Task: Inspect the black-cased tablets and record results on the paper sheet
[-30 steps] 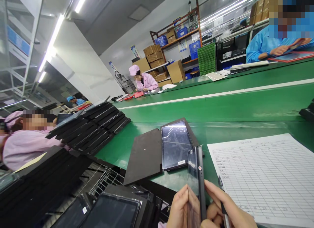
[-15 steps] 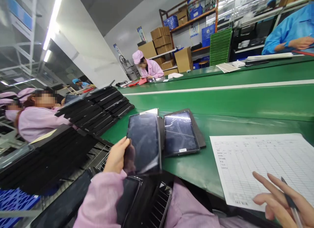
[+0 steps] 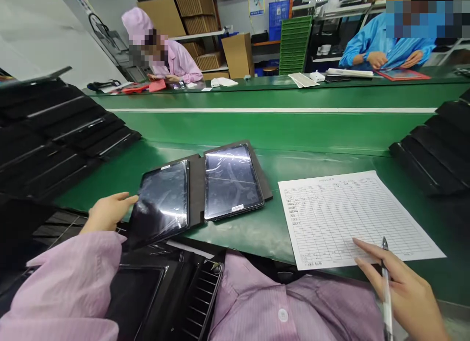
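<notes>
My left hand (image 3: 109,211) is at the left edge of a dark-screened tablet (image 3: 161,199), its fingertips on the edge; what lies behind the tablet is hidden. This tablet overlaps the left part of a dark grey folder-like cover (image 3: 197,189). A second tablet (image 3: 233,182), with a small white label on its lower rim, lies on the cover's right part. In my right hand (image 3: 407,287) a pen (image 3: 386,297) rests between the fingers, tip pointing away from me. The index finger touches the lower part of a printed table sheet (image 3: 352,223) with some handwriting at upper left.
Stacks of black cases (image 3: 73,120) rise at left, and another stack (image 3: 436,145) at right. A wire rack (image 3: 201,297) with dark tablets sits by my lap. Beyond the green bench ledge (image 3: 257,130), a co-worker in pink (image 3: 179,61) and one in blue (image 3: 378,42) work.
My view has turned right and levelled. The left tablet has gone from raised and upright to lying lower over the cover. My right hand has come closer onto the sheet.
</notes>
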`<state>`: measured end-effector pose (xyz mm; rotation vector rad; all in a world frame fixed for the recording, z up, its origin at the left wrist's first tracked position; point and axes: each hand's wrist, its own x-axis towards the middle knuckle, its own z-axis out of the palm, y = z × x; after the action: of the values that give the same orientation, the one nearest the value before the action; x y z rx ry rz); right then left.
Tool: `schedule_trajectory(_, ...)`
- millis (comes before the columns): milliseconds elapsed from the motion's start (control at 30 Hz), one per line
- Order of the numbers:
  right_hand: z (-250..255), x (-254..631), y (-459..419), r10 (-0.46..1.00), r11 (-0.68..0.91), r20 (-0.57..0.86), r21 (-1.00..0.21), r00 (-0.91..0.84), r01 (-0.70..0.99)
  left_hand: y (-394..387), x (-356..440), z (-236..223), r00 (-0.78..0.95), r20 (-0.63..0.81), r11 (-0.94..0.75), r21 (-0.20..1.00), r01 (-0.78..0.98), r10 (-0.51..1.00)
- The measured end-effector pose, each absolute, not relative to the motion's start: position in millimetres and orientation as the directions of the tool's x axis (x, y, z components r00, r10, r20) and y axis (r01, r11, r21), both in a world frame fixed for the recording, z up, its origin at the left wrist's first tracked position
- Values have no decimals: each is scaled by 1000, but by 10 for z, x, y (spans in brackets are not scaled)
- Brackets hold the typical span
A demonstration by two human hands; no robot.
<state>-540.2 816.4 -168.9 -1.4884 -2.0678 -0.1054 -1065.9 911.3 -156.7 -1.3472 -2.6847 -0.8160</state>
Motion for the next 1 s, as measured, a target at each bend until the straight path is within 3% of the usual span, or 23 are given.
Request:
schedule_trajectory(100, -1832, -5379, 8195, 780, 432, 528, -69, -335, 899, 9102, -10237, -1405, -497, 307, 409, 310, 858, 811)
schedule_trajectory(200, -1971, -5404, 8180, 757, 463, 534, -32, -377, 886, 9002, -9377, -1366, 63, 480, -209, 258, 943, 875)
schedule_trajectory(267, -2018, -5438, 8167, 748, 476, 536, -24, -390, 879, 8888, -8739, -1446, 483, 491, -643, 231, 730, 725)
schedule_trajectory(333, -2015, -5460, 8164, 739, 488, 534, -3, -412, 873, 8781, -8193, -1575, 690, 377, -784, 227, 578, 618)
schedule_trajectory(433, -1919, -5424, 8180, 750, 494, 506, 0, -426, 870, 8712, -7665, -1760, 748, 343, -818, 144, 556, 569)
schedule_trajectory(500, -1798, -5356, 8199, 803, 469, 458, -90, -381, 879, 8739, -7490, -1839, 749, 344, -813, 85, 576, 567)
schedule_trajectory(633, -1494, -5272, 8322, 921, 279, 379, -480, -90, 832, 8877, -7357, -1908, 760, 358, -818, 15, 575, 542)
schedule_trajectory(767, -1287, -5385, 8692, 959, 19, 190, -785, 210, 619, 8990, -7318, -1944, 785, 339, -842, 43, 538, 518)
schedule_trajectory(867, -1250, -5520, 9054, 990, -87, -17, -853, 138, 514, 9016, -7317, -1975, 782, 352, -847, 72, 526, 515)
schedule_trajectory(1000, -1340, -5650, 9404, 989, -103, -144, -823, -29, 558, 8995, -7341, -2018, 767, 364, -838, 82, 539, 529)
